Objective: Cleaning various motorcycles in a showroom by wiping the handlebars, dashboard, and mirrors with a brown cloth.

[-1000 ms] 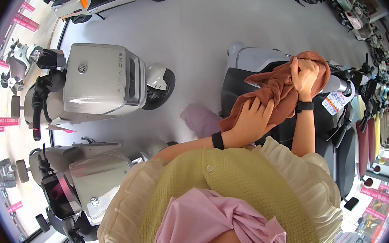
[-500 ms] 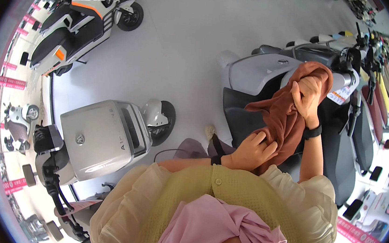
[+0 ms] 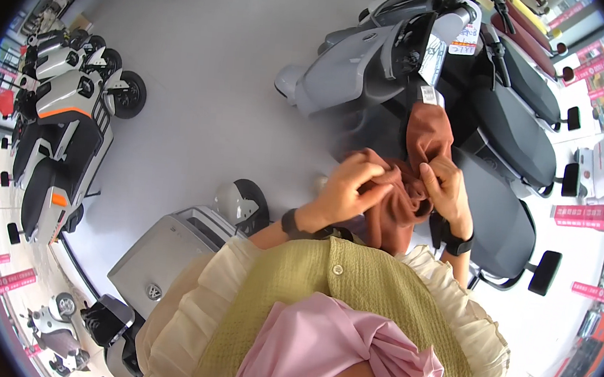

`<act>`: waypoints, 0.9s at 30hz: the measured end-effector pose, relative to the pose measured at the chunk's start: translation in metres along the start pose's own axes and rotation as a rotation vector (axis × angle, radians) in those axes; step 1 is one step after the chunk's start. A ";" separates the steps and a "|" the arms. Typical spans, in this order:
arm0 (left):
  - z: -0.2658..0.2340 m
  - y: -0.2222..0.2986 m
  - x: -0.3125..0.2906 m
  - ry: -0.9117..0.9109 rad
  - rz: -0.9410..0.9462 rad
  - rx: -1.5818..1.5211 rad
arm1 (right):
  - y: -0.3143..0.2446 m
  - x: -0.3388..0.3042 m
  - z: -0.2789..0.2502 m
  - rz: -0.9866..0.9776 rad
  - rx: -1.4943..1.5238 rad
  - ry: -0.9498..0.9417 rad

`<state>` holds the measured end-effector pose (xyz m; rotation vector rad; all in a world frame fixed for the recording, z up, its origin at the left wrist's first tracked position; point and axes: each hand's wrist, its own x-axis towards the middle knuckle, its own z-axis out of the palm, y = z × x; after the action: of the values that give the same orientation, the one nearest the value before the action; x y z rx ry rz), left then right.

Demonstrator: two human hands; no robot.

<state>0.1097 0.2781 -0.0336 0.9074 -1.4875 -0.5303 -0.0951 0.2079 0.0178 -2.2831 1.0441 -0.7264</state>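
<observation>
A reddish-brown cloth (image 3: 429, 132) hangs bunched and twisted in front of my body, with a white label (image 3: 429, 94) at its far end. My left hand (image 3: 345, 191) is closed on its left folds, thumb and fingers pinching the fabric. On the other side my right hand (image 3: 449, 190) grips the cloth near its middle, thumb toward the left. Folds of the fabric hide some fingertips. Just beyond the hands stands a grey scooter (image 3: 346, 65) with a dark seat.
Close on my right are several parked scooters, with a black seat (image 3: 499, 215) and a mirror (image 3: 545, 273). A silver scooter (image 3: 165, 255) stands near on my left. Further left are white-and-orange scooters (image 3: 69, 115). Grey floor (image 3: 233, 73) lies between the rows.
Both hands and the cloth have come closer to my body, away from the grey scooter's front. My hands sit more side by side, and the cloth's label now shows. The view has turned.
</observation>
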 end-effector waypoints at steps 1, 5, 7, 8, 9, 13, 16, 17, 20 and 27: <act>-0.014 0.001 0.004 0.046 -0.047 0.026 | -0.004 -0.010 0.009 0.063 0.013 0.039; -0.058 -0.028 0.032 0.251 -0.038 0.269 | -0.030 -0.027 0.048 0.368 0.282 0.413; -0.071 -0.059 0.040 0.369 -0.156 0.389 | -0.042 -0.017 0.058 0.240 0.315 0.445; -0.075 -0.063 0.056 0.370 -0.132 0.397 | -0.052 -0.005 0.057 0.144 0.279 0.479; -0.077 -0.076 0.066 0.372 -0.106 0.416 | -0.060 0.009 0.056 -0.043 0.105 0.579; -0.054 -0.100 0.114 0.382 0.025 0.509 | -0.048 0.040 0.060 -0.069 -0.131 0.717; -0.032 -0.106 0.145 0.319 -0.010 0.295 | -0.039 0.064 0.054 -0.152 -0.216 0.745; -0.025 -0.110 0.156 0.287 0.008 0.237 | -0.039 0.071 0.045 -0.110 -0.299 0.580; -0.011 -0.131 0.183 0.035 0.095 0.102 | -0.023 0.083 0.044 0.019 -0.466 0.395; 0.020 -0.193 0.198 -0.104 0.178 0.045 | -0.019 0.082 0.052 0.224 -0.625 0.142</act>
<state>0.1461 0.0049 -0.0664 0.7832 -1.6619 -0.4194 -0.0058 0.1661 0.0132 -2.5738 1.7599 -0.5203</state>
